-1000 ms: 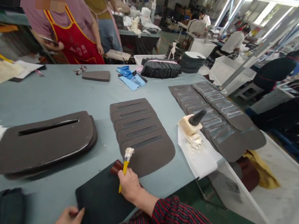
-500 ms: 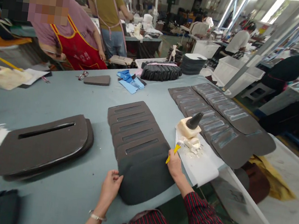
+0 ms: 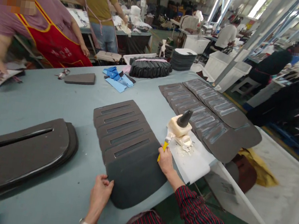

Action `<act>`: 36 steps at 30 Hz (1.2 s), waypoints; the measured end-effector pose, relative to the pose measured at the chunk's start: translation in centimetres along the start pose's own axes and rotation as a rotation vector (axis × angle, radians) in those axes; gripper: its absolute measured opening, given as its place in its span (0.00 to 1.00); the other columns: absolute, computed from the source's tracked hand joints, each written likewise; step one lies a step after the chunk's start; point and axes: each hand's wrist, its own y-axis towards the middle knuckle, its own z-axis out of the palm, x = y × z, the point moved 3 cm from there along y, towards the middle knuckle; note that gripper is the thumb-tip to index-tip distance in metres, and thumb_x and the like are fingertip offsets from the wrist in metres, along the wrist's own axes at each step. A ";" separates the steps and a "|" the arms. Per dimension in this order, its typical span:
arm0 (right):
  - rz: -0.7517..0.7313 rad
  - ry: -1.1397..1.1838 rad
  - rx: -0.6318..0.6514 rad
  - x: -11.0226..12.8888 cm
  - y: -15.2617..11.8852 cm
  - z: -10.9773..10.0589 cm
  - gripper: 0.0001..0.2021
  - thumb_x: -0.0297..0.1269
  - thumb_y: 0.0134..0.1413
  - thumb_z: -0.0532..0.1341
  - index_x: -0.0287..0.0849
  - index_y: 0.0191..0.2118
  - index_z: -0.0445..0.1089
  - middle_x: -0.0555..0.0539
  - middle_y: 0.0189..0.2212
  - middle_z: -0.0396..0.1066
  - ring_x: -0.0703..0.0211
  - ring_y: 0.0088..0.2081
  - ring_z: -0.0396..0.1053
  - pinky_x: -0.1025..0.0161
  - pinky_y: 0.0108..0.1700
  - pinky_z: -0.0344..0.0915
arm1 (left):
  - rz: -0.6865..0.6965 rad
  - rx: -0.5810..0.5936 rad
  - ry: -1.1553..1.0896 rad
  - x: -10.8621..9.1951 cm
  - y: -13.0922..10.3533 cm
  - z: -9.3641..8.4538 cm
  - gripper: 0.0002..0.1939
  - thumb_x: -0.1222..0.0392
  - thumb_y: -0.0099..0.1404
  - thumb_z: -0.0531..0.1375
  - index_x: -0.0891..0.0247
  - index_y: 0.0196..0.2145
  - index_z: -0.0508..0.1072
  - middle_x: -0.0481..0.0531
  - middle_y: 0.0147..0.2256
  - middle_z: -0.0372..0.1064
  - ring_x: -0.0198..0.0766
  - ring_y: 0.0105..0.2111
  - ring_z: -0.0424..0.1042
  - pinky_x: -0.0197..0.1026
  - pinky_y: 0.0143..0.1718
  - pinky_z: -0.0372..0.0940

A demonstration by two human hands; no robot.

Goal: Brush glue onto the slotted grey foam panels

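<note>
Blue-grey table (image 3: 84, 111) with slotted dark panels (image 3: 120, 130), blue strips (image 3: 118, 81) and white glue-smeared sheet (image 3: 196, 165) directly on it.

Yellow-handled brush (image 3: 165, 145): gripped in right hand (image 3: 165, 160), tilted, bristles toward 1 o'clock, coated in white paste. Dark panel (image 3: 136, 177): plain, blackish, rounded near end, laid flat on near end of the slotted panels, left edge touched by left hand (image 3: 101, 190). Slotted panels (image 3: 125, 131): grey-brown, fanned and overlapped on counter (image 3: 84, 107), five slots exposed, run extended toward 11 o'clock from dark panel.
</note>
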 end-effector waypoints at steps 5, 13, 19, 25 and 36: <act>-0.053 0.040 -0.088 2.1 0.0 -2.2 0.09 0.24 0.54 0.54 0.39 0.39 0.66 0.38 0.44 0.69 0.50 0.42 0.64 0.57 0.42 0.62 | 0.148 -0.158 0.016 -1.3 -1.8 -2.2 0.18 0.49 0.57 0.55 0.63 0.41 0.61 0.54 0.37 0.64 0.44 0.38 0.67 0.48 0.42 0.64; -0.306 0.443 -0.235 15.7 4.2 -6.6 0.17 0.46 0.61 0.54 0.43 0.49 0.67 0.42 0.33 0.67 0.52 0.37 0.66 0.57 0.40 0.65 | 0.276 -0.497 0.040 1.7 0.4 -13.5 0.12 0.57 0.62 0.54 0.61 0.44 0.64 0.56 0.42 0.63 0.44 0.45 0.65 0.52 0.47 0.63; -0.368 0.927 -0.113 35.5 7.6 -10.7 0.15 0.41 0.61 0.52 0.42 0.48 0.69 0.42 0.39 0.69 0.57 0.41 0.69 0.60 0.45 0.66 | 0.274 -0.695 0.189 6.6 4.2 -24.5 0.15 0.58 0.64 0.52 0.63 0.48 0.64 0.59 0.47 0.64 0.48 0.51 0.62 0.55 0.51 0.60; -0.291 1.197 0.245 55.0 9.3 -8.4 0.14 0.43 0.54 0.56 0.39 0.39 0.72 0.47 0.27 0.71 0.63 0.25 0.66 0.67 0.28 0.64 | 0.323 -0.657 0.371 9.7 7.3 -28.6 0.24 0.59 0.60 0.57 0.63 0.54 0.63 0.63 0.54 0.60 0.53 0.55 0.59 0.60 0.56 0.58; -0.432 0.963 0.322 70.6 15.8 -2.3 0.12 0.40 0.53 0.55 0.38 0.35 0.72 0.51 0.22 0.70 0.64 0.23 0.66 0.68 0.31 0.62 | 0.372 -0.572 0.287 12.2 8.6 -30.5 0.24 0.61 0.60 0.58 0.55 0.55 0.65 0.59 0.54 0.61 0.51 0.51 0.61 0.57 0.49 0.65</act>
